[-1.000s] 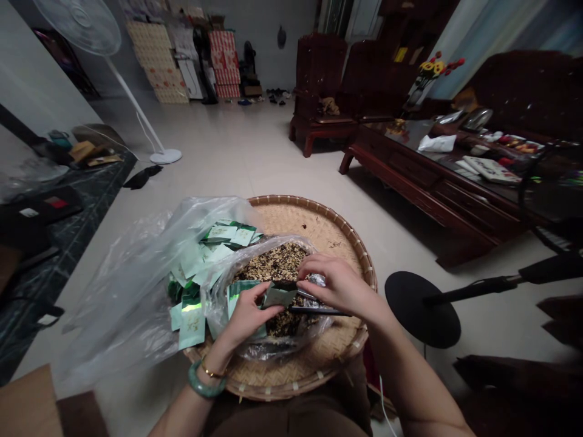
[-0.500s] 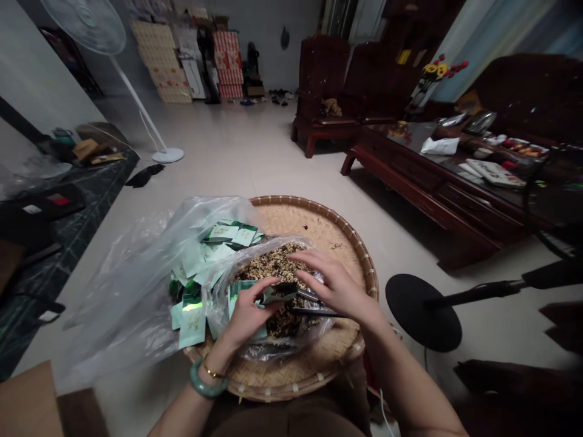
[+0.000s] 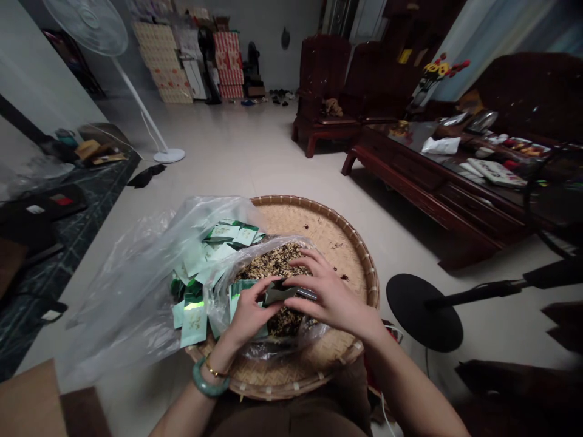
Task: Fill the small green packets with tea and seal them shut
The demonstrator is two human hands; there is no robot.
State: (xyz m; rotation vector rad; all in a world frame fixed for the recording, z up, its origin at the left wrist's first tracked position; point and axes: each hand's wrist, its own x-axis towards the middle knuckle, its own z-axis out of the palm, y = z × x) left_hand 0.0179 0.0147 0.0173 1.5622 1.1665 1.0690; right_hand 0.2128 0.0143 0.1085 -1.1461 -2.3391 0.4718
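A round woven bamboo tray (image 3: 339, 233) rests on my lap. On it lies an open clear plastic bag of loose dried tea leaves (image 3: 273, 262). My left hand (image 3: 248, 315), a green bangle on its wrist, pinches a small pale green packet (image 3: 277, 295) over the leaves. My right hand (image 3: 328, 291) is over the packet's right side, fingers bent around a small dark scoop (image 3: 306, 294) at the packet's mouth. A larger clear bag (image 3: 136, 285) to the left holds several green and white packets (image 3: 214, 243).
A dark wooden coffee table (image 3: 437, 176) with papers and dishes stands to the right, wooden chairs behind it. A black round stand base (image 3: 423, 312) sits on the floor near my right arm. A white pedestal fan (image 3: 91, 24) stands at far left, boxes stacked behind.
My right hand has moved left and down onto the packet, and the long dark handle seen under it before is now hidden. My left hand keeps holding the packet in place.
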